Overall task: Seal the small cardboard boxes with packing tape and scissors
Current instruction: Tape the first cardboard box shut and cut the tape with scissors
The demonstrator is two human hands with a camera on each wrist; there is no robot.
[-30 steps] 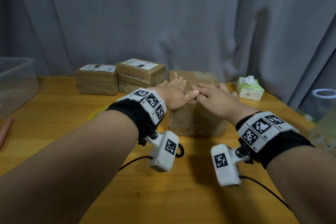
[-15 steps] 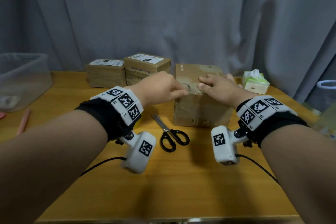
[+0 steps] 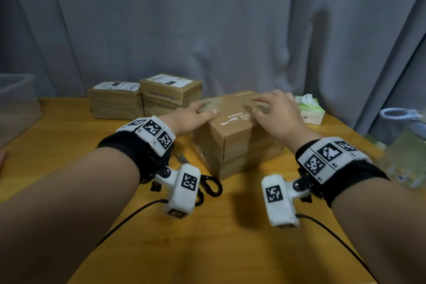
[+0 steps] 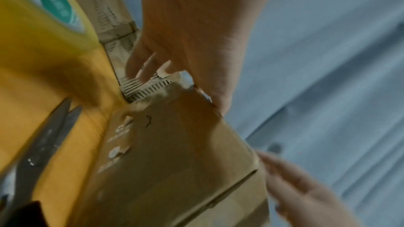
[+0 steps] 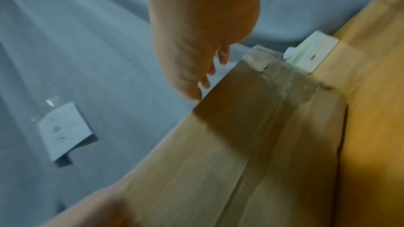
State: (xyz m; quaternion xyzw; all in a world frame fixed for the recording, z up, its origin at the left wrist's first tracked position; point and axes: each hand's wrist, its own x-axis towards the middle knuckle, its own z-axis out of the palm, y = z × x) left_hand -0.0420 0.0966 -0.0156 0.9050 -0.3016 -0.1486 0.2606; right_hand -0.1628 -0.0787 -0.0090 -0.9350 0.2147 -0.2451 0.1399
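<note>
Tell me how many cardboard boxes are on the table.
3: one box under both hands at centre, two labelled boxes side by side behind it, left and right. Others may be out of view.

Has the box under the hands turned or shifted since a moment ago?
Yes. The box has been turned: a corner now points toward the camera, while earlier a flat side faced it. It sits in much the same spot beside the tissue pack.

Wooden table (image 3: 69, 150), cardboard box (image 3: 232, 152) turned corner-forward, two smaller boxes (image 3: 115, 101) behind, scissors (image 3: 207, 182), tissue pack (image 3: 310, 108)
</note>
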